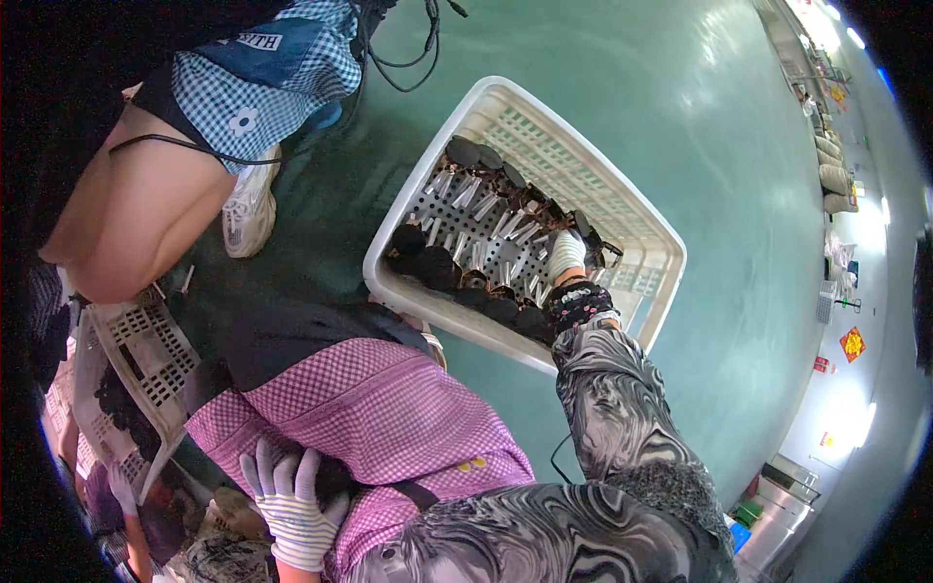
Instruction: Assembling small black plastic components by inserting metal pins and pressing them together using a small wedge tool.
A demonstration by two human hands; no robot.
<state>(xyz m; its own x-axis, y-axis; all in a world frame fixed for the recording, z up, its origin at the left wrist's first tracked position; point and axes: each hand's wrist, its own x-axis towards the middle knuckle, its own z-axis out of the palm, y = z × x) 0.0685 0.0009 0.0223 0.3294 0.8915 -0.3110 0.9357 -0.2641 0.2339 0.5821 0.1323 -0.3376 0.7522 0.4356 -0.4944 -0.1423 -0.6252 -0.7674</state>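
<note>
A white plastic basket (637, 209) with perforated walls stands on the green floor in front of me. Rows of dark, round-ended parts (437, 267) with brownish bodies and silver prongs line its two long sides. My right hand (566, 255), in a white striped glove, reaches into the basket at its right end. Its fingers curl down among the dark parts of the far row; their tips are hidden, and what they grip is unclear. Fingers spread and holding nothing, my left hand (296, 505) in a matching glove rests on the pink checked apron (389, 408) over my leg.
Another person in a blue checked apron (282, 87) sits at the upper left, a shoe (251, 209) near the basket. Black cables (413, 58) hang beside them. Tilted white crates (146, 355) stand at the left, and a co-worker's gloved hand (121, 488) shows below them.
</note>
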